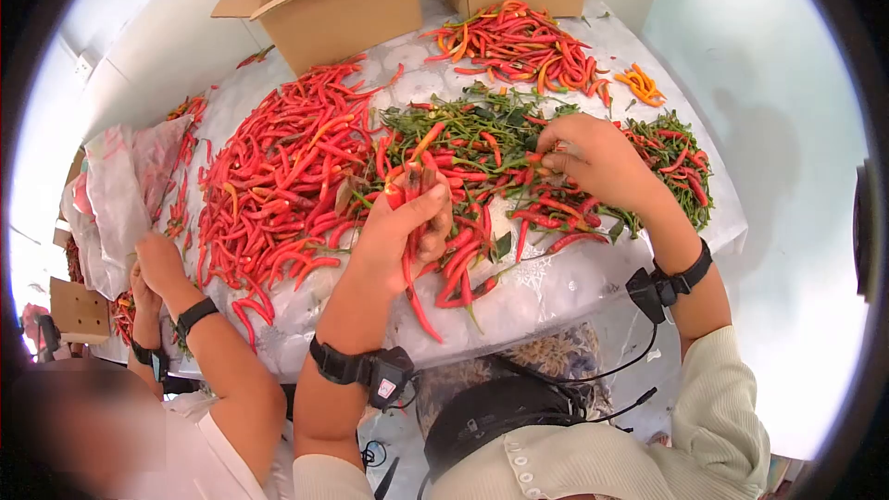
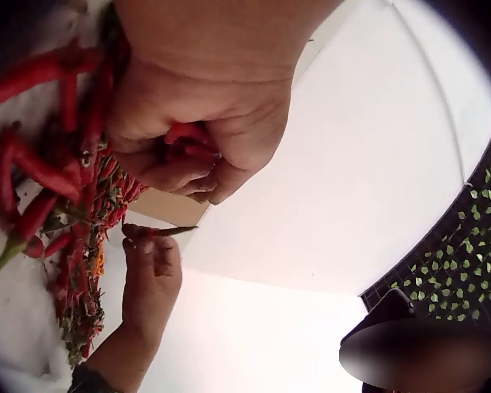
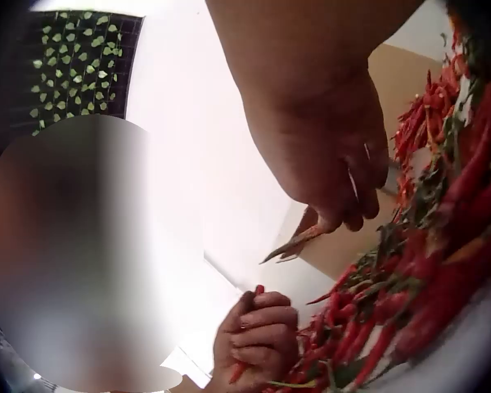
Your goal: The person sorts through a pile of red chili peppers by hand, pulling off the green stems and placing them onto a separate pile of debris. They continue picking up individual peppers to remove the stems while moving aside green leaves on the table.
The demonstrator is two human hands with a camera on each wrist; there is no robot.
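My left hand (image 1: 400,227) is curled round several red chili peppers (image 1: 426,310) above the near side of the table; one long chili hangs below the fist. In the left wrist view, more red chili (image 2: 188,139) shows between the fingers. My right hand (image 1: 607,162) is over the green stem pile, pinching a small chili between thumb and fingertips. In the right wrist view this pinched chili (image 3: 303,239) is orange-red with a thin greenish stem pointing away from the hand. Beneath both hands lie chilies mixed with green stems and leaves (image 1: 463,130).
A large heap of red chilies (image 1: 287,157) spreads to the left, a smaller heap (image 1: 528,46) at the back, and orange chilies (image 1: 641,85) at the right. Cardboard boxes (image 1: 347,14) stand along the back edge. Another person's hand (image 1: 162,264) works at the left beside plastic bags (image 1: 116,185).
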